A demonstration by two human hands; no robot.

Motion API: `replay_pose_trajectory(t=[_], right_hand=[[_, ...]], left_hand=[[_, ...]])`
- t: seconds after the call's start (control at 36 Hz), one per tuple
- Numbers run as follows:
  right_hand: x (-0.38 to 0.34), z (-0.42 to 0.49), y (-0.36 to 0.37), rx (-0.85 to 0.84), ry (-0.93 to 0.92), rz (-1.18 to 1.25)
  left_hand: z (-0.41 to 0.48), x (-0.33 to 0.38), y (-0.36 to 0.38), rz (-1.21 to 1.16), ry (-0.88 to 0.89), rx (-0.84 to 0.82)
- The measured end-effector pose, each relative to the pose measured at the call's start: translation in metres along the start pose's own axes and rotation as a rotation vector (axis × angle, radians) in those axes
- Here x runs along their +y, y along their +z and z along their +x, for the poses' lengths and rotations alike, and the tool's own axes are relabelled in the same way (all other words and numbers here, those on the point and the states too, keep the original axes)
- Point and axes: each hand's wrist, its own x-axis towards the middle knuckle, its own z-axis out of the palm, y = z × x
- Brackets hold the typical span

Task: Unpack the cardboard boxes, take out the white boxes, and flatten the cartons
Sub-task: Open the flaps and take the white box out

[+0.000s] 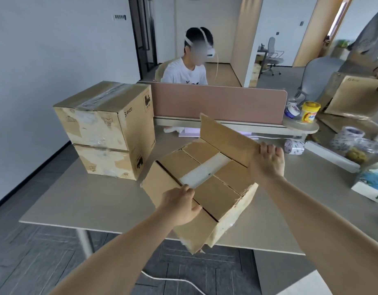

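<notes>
Left hand [179, 206] is gripping the open cardboard carton [196, 233] at its near edge; right hand [269, 160] is pinching the raised flap [224, 137]; a white box [205, 171] is lying inside.

Both bare forearms reach in from the bottom of the view, spread apart and stretched forward. Left hand [181, 206] sits low and near, back up, fingers [187, 189] curled over the near edge of the carton [215, 196], thumb lying out to the side along that edge. Right hand [269, 161] is higher and farther out, wrist straight, back toward the camera, fingers [266, 148] hooked over the top edge of the raised flap [224, 137], gripping it
</notes>
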Motion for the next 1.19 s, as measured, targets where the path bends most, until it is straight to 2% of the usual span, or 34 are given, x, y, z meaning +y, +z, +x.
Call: replay_pose_trajectory(t=[0.11,0.19,0.31,0.44,0.53,0.64,0.78,0.89,1.0,1.06,1.11,1.14,1.19], right_hand=[[0.017,0.003,0.013,-0.090,-0.037,-0.157],[0.023,0.006,0.034,-0.170,-0.103,-0.133],[0.023,0.007,0.058,-0.291,-0.117,0.107],[0.015,0.013,0.100,-0.608,-0.064,0.590],[0.015,0.021,0.116,-0.594,-0.048,0.786],[0.024,0.025,0.105,-0.624,-0.122,0.804],[0.033,0.029,0.104,-0.547,-0.250,0.829],[0.039,0.028,0.101,-0.510,-0.322,0.903],[0.049,0.028,0.096,-0.552,-0.299,0.960],[0.054,0.030,0.092,-0.601,-0.304,0.957],[0.059,0.031,0.087,-0.618,-0.303,0.967],[0.061,0.032,0.087,-0.625,-0.295,1.007],[0.064,0.032,0.089,-0.631,-0.301,1.047]], left_hand=[[-0.003,0.001,-0.004,0.012,-0.126,-0.033],[-0.001,0.006,-0.001,-0.014,-0.209,-0.060],[0.007,0.016,0.007,-0.102,-0.324,-0.124],[0.023,0.025,0.017,-0.126,-0.443,-0.198],[0.029,0.032,0.018,-0.162,-0.501,-0.204],[0.033,0.038,0.014,-0.176,-0.530,-0.217],[0.034,0.047,0.015,-0.239,-0.586,-0.175],[0.032,0.052,0.004,-0.440,-0.687,-0.033],[0.019,0.060,-0.028,-0.677,-0.739,0.302],[0.013,0.061,-0.044,-0.925,-0.768,0.398],[0.005,0.065,-0.056,-1.299,-0.750,0.384],[0.000,0.069,-0.061,-1.367,-0.720,0.325],[-0.008,0.077,-0.061,-1.359,-0.633,0.161]])
